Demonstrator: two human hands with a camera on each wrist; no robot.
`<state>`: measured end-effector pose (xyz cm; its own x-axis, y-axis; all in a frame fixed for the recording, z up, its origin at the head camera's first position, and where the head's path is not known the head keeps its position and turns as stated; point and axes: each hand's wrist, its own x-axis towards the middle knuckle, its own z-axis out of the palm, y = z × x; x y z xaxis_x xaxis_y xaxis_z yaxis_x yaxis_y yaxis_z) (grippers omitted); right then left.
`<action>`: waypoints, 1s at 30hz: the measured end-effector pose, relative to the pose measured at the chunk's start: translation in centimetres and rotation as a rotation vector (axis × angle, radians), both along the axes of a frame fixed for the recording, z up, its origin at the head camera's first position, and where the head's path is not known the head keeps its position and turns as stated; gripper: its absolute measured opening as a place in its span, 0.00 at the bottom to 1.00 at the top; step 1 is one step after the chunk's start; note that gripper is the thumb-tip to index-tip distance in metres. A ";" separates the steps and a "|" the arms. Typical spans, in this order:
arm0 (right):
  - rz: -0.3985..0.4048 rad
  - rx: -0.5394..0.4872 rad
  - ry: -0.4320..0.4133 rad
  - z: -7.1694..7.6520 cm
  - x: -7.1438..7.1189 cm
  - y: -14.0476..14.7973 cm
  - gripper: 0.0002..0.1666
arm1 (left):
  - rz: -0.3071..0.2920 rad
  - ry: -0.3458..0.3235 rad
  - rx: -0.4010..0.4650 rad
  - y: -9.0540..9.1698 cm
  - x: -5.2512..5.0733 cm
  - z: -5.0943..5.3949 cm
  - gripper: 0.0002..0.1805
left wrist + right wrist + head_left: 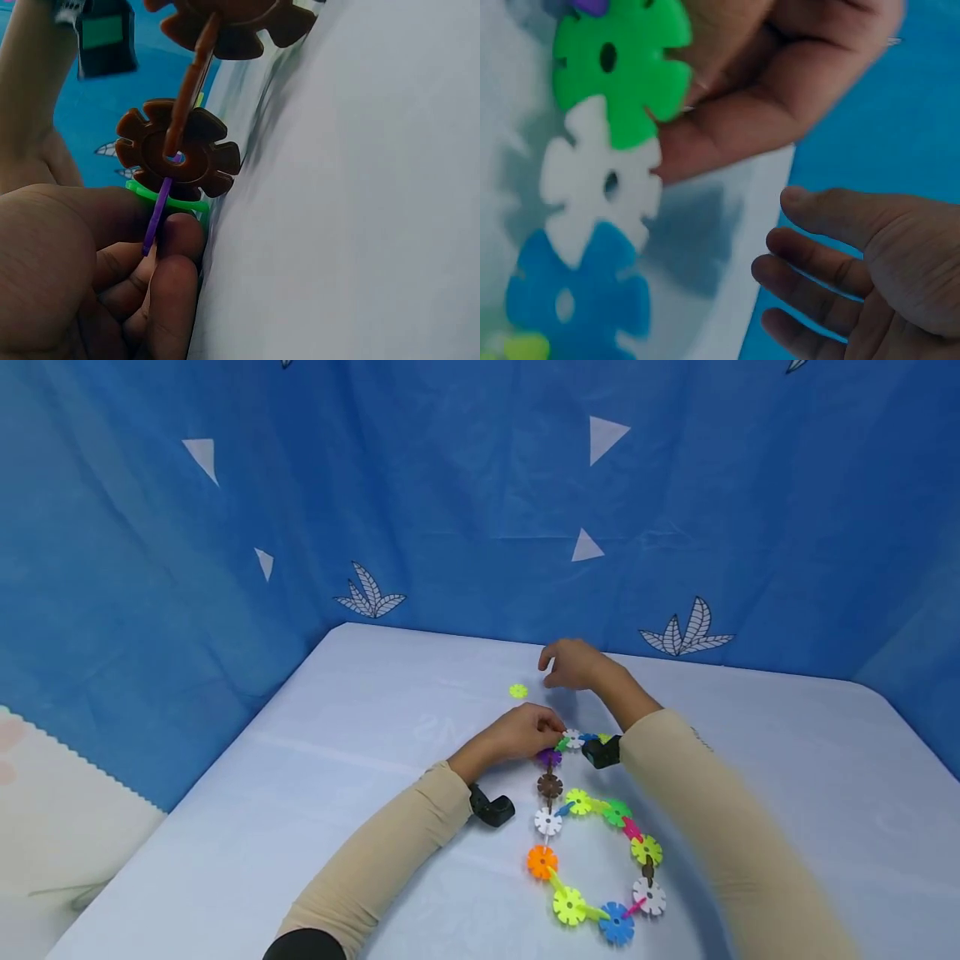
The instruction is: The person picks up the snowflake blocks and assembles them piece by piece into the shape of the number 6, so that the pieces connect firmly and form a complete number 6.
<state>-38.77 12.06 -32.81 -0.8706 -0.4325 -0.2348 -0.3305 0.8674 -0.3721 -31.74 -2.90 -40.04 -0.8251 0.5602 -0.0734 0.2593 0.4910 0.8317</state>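
A chain of notched plastic snowflake discs lies on the table, with a loop at its near end. My left hand (525,732) pinches it at the far end, around the purple disc (156,217) and the green disc (622,67). Past these, a white disc (592,180) and a blue disc (562,300) carry the chain on to the right. Brown discs (550,786) join the purple one to the loop. My right hand (576,664) hovers beyond the left with loosely bent fingers and nothing in them. Close to its fingertips lies a loose yellow disc (518,691).
The white-covered table (390,693) ends at a blue curtain (465,510) behind. Nearer me lies the chain's loop, with an orange disc (542,862) and a blue disc (617,924) in it. A black wrist device (491,807) sits below the left forearm.
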 end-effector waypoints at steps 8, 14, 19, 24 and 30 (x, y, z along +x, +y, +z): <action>0.111 0.017 -0.051 -1.8 -0.7 -1.4 0.22 | -0.012 0.012 -0.018 0.4 0.1 0.3 0.10; 0.113 0.057 -0.039 -2.2 -1.0 -1.9 0.19 | 0.004 0.006 -0.022 0.3 0.1 0.2 0.10; 0.112 0.052 -0.035 -2.3 -1.1 -1.6 0.10 | 0.009 -0.003 -0.020 0.1 0.1 0.1 0.09; 0.135 -0.069 -0.029 -2.8 -1.4 -0.1 0.02 | 0.031 -0.009 -0.032 0.2 0.2 0.2 0.08; -0.026 -0.323 -0.088 -2.6 -0.7 2.3 0.04 | 0.049 -0.014 -0.036 0.4 0.2 0.2 0.06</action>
<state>-39.51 14.39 -35.46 -0.8650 -0.4743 -0.1638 -0.2642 0.7080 -0.6550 -31.51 -2.51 -39.87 -0.8504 0.5156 -0.1048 0.2224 0.5328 0.8165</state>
